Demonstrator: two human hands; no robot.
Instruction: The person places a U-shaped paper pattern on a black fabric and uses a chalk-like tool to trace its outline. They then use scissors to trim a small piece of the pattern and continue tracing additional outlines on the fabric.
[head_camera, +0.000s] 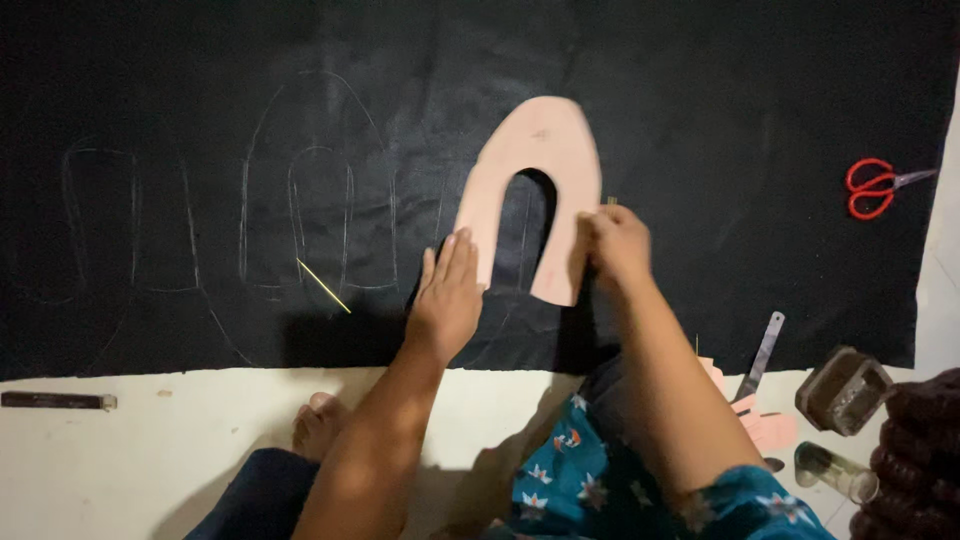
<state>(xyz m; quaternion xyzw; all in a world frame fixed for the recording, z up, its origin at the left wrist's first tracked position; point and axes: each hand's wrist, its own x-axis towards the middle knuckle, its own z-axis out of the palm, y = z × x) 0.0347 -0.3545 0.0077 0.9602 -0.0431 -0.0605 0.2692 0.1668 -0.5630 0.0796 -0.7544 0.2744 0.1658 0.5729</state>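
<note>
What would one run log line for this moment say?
left hand: pressing pink template | right hand: at template edge, small marker | black sheet: chalk outlines

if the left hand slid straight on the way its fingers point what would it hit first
The left hand already touches the pink U-shaped template; its fingertips would probably push into that template's left leg first.

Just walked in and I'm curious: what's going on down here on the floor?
A person presses a pink U-shaped template flat on a black sheet with the left hand. The right hand holds a thin marking tool at the template's edge. Chalk outlines already lie to the left; red scissors rest to the right.
</note>
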